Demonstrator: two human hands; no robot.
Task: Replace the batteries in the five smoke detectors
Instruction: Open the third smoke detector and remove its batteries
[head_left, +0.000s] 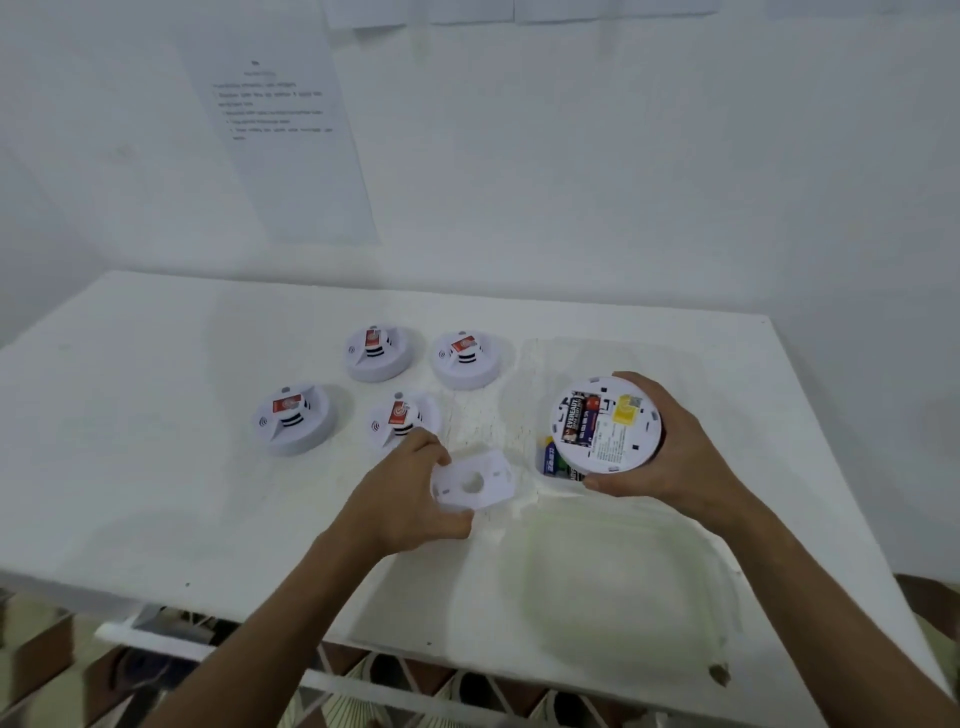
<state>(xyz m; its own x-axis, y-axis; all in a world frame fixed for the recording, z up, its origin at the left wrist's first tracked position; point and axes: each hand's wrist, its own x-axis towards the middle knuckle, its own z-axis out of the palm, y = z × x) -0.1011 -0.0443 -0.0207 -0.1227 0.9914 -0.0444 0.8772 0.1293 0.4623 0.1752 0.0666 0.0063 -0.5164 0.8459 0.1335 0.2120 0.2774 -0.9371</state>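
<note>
On the white table (156, 415), set against a plain white wall (623, 156), four smoke detectors sit face up in a loose cluster at centre left: two at the back (380, 353) (466, 360), side by side, and two nearer the front (293, 419) (401, 418). Each carries a red label and dark slots on its raised middle. A printed sheet of paper (283, 150) hangs on the wall behind them, its text too blurred to read.

Above the table at right, the right hand (670, 447) grasps the fifth smoke detector (605, 426) round its rim, tilted so its back faces the camera; batteries (581, 420) lie in its open compartment beside a yellow sticker. Just below and behind it, loose batteries (551, 460) show in a clear container (530, 364) whose walls are hard to make out. The left hand (410, 493) pinches a white backplate (475, 480) with a round centre hole, close above the tabletop, just in front of the nearest detector.

A translucent lid (618, 587) lies flat on the table near the front edge. Beneath the table edge, a white rail and patterned floor show.
</note>
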